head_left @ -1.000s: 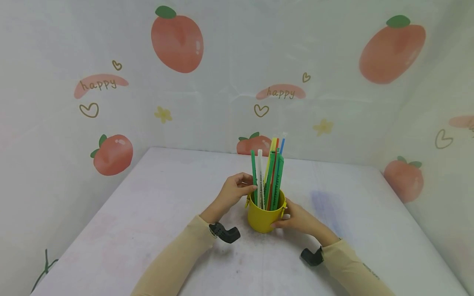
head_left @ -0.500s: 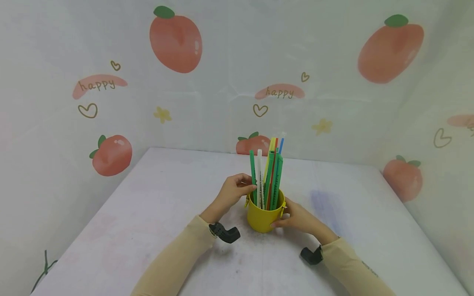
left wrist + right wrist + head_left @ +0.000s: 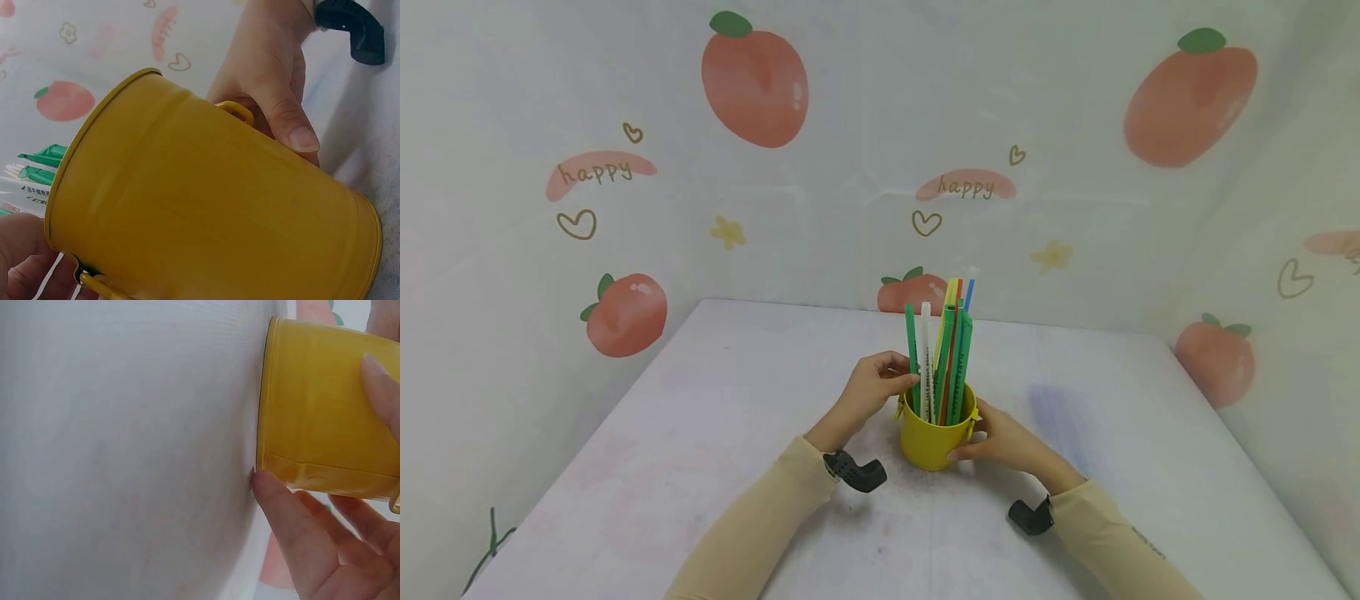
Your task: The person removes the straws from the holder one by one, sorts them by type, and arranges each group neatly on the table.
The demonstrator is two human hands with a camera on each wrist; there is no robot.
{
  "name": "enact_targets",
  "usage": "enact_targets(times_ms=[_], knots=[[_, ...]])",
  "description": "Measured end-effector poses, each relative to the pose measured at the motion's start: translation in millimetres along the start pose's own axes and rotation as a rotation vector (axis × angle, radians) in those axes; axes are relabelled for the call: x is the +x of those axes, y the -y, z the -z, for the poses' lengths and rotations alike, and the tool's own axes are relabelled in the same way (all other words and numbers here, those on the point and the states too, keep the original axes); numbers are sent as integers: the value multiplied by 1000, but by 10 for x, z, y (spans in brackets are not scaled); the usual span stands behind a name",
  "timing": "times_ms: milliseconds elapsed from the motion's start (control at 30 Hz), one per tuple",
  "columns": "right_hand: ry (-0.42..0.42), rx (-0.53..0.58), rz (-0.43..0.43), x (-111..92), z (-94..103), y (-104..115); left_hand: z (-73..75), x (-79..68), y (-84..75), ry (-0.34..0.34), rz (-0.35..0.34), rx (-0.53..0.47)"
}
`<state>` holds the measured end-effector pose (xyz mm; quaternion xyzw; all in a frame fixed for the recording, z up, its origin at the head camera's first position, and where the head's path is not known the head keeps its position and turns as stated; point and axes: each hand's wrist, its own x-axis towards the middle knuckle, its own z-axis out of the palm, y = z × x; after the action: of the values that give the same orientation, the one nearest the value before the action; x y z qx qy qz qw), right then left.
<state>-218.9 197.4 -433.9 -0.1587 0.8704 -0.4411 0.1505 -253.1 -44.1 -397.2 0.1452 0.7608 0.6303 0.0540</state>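
A small yellow bucket (image 3: 929, 446) stands upright on the table, with side handles and several tall straws in printed wrappers inside. My left hand (image 3: 880, 383) is at its left rim, thumb and fingers about a green straw (image 3: 912, 342) there. In the left wrist view, the fingertips (image 3: 22, 240) sit close beside the rim; the contact is partly out of frame. My right hand (image 3: 1003, 437) holds the bucket low on its right side, thumb in front and fingers behind. In the right wrist view, one fingertip (image 3: 265, 481) touches the bucket's base edge.
The straws include a white straw (image 3: 926, 342), yellow and red ones and a blue straw (image 3: 970, 296). A white table (image 3: 760, 375) runs back to a curtain (image 3: 865, 92) printed with fruit. A dark green cord (image 3: 493, 542) lies at the left edge.
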Motion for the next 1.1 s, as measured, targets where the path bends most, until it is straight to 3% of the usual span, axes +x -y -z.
enact_targets(times_ms=[667, 1100], knots=[[6, -4, 7, 13, 10, 7, 2, -1, 8, -3, -10, -4], [1, 3, 0, 14, 5, 2, 36, 10, -75, -17, -18, -50]])
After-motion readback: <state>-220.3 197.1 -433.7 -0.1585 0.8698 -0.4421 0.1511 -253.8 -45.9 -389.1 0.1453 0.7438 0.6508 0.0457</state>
